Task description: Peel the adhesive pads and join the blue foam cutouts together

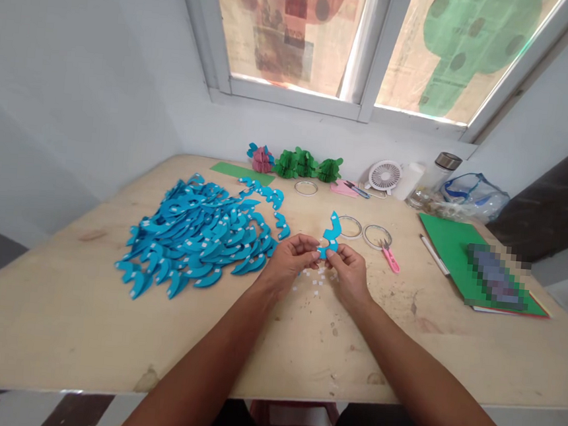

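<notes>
My left hand [291,257] and my right hand [348,270] meet above the middle of the wooden table [80,328], both pinching one curved blue paper piece [331,232] that stands upright between the fingertips. To the left lies a large heap of the same blue curved pieces [197,235], many with small white squares stuck on them. Small white paper bits [315,282] lie scattered on the table just under my hands.
Behind my hands lie three tape rings [350,227] and pink snips [389,257]. At the right are green paper sheets [459,255] and a white pen [433,254]. Along the wall stand green and pink paper ornaments [301,164], a small white fan [385,176], a jar [436,176] and a plastic bag [474,196].
</notes>
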